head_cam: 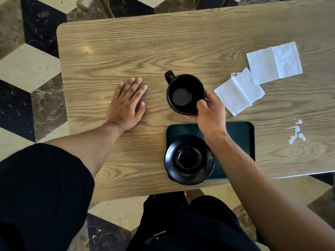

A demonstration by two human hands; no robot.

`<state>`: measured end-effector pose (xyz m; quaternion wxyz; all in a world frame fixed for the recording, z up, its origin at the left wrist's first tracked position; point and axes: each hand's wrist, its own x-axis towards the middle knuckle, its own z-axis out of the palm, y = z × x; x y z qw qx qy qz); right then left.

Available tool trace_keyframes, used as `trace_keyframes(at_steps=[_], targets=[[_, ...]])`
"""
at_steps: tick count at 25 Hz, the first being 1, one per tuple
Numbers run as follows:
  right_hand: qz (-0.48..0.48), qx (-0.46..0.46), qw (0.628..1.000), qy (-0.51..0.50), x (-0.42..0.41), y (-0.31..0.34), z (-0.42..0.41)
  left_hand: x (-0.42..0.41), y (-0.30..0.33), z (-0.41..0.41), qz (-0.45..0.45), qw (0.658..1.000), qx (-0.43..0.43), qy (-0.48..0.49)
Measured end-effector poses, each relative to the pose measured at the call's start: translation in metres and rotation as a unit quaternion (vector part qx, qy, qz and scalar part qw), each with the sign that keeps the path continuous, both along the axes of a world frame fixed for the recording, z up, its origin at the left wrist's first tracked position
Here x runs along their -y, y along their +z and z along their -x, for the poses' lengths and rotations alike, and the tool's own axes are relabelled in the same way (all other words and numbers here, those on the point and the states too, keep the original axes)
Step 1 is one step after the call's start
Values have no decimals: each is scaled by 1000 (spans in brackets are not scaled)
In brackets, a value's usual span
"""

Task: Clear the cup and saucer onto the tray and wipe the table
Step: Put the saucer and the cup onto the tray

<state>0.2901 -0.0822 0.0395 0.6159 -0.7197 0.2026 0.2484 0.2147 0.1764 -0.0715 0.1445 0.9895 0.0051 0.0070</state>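
A black cup [183, 93] is near the middle of the wooden table [145, 51], its handle pointing away to the upper left. My right hand [210, 113] grips its near right rim and side. A black saucer [189, 160] lies on the left part of a dark green tray [239, 134] by the table's near edge, overhanging the tray's left side. My left hand [127, 104] rests flat on the table, left of the cup, fingers spread and holding nothing. A white spill [297, 132] marks the table right of the tray.
Two white paper napkins [239, 91] [274, 63] lie right of the cup, overlapping slightly. The table's near edge runs just below the saucer. Chair legs [107, 6] stand beyond the far edge on a patterned marble floor.
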Motion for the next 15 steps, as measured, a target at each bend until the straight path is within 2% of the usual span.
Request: trace_keyframes(at_steps=[5,10,15], targets=[[10,41,999,-2,59,19,7,4,-1,-1,-19,1000,-6,6],[80,41,996,-26,126,12,28,13,1,0,-37,999,-10,13],[100,25,995,-11,156,10,45,59,2,-11,2,989,2,148]])
